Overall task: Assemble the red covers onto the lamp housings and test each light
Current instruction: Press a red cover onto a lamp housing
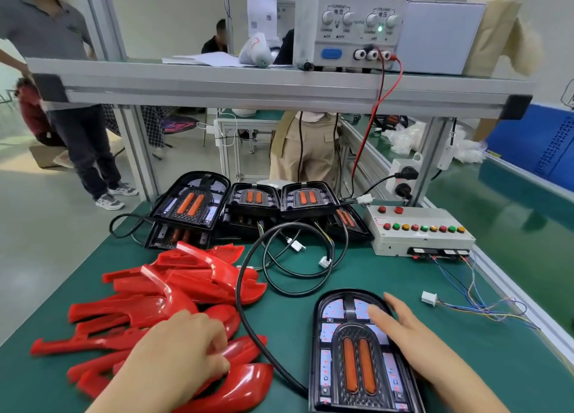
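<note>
Green bench mat [388, 276] carries a bare lamp housing [357, 353] under the right hand [403, 335], fingers flat and slightly spread, while left of it the left hand [183, 356] curls on a red cover [245, 349], likely next lifted across and seated.

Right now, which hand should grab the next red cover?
Left. The left hand lies on the covers, while the right hand rests flat on the housing, probably steadying it.
</note>
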